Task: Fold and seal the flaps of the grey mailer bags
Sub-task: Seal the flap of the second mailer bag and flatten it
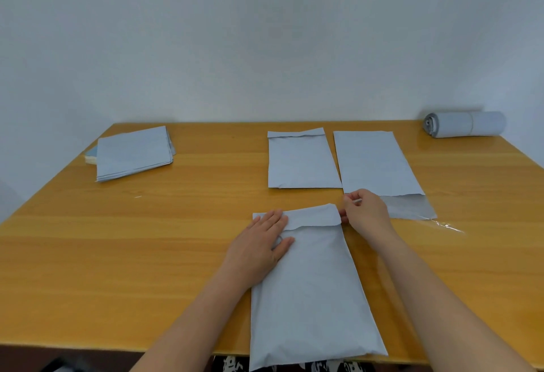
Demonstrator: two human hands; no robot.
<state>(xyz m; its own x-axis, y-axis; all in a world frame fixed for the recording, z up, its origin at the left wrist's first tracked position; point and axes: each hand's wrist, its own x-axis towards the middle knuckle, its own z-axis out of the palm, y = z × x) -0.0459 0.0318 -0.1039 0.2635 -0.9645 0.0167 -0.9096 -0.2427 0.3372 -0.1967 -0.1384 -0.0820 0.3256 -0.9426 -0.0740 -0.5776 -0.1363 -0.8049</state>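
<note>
A grey mailer bag [312,292] lies lengthwise in front of me, its near end hanging over the table's front edge. Its flap [312,217] is folded down over the far end. My left hand [262,251] rests flat on the bag's left side, fingers spread on the flap's left end. My right hand [363,211] is at the flap's right end, fingers pinched on a thin clear strip [357,200]. Beyond lie a second mailer [300,162] with its flap folded down and a third mailer [374,162] with its open flap [410,206] toward me.
A stack of flat grey mailers [134,152] sits at the far left of the wooden table [117,239]. A roll of grey mailers [465,124] lies at the far right corner. A clear film strip [447,225] lies by the third mailer's flap.
</note>
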